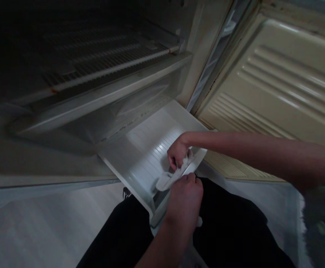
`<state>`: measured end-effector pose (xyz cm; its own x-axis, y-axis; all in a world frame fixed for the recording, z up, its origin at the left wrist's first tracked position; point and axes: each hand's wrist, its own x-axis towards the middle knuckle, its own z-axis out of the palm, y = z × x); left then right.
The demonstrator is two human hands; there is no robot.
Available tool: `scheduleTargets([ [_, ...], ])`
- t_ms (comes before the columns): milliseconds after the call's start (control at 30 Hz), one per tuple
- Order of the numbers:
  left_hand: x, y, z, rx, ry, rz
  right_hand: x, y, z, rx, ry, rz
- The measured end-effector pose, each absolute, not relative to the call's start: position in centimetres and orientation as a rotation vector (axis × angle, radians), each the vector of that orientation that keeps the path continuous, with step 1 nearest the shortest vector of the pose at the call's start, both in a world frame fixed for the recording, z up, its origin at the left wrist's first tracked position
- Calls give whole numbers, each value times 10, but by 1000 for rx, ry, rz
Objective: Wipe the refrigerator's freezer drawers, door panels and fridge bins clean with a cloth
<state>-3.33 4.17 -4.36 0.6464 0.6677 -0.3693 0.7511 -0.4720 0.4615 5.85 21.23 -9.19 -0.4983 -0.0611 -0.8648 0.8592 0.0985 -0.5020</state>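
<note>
White plastic drawer (140,149) stands pulled out of an open refrigerator (204,37). Inside, at the drawer's front wall, the right hand (177,150) clutches a bunched white cloth (164,182); the left hand (186,190) grips the drawer's front edge. Wiping looks under way; how much remains cannot be told. Above the drawer, a wire shelf (120,59) sits too dark to reveal contents.
</note>
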Motion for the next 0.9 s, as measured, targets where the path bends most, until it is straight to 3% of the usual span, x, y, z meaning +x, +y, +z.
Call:
scheduleTargets([
  [233, -35, 45, -35, 2231, 1099, -212, 122, 239, -53, 1134, 1754, -858],
  [400, -34, 45, -35, 2246, 1091, -224, 144, 209, -35, 1324, 2108, -380],
  [533, -35, 44, -33, 2256, 1134, -209, 158, 146, -18, 1993, 2285, -234],
  [667, -34, 44, -27, 2229, 1179, -207, 175, 82, -20, 2486, 2010, -698],
  [800, -29, 46, -20, 2211, 1237, -225, 161, 57, -48, 2362, 1638, -1794],
  [900, -25, 48, -14, 2228, 1286, -233, 138, 56, -62, 2279, 1401, -2290],
])
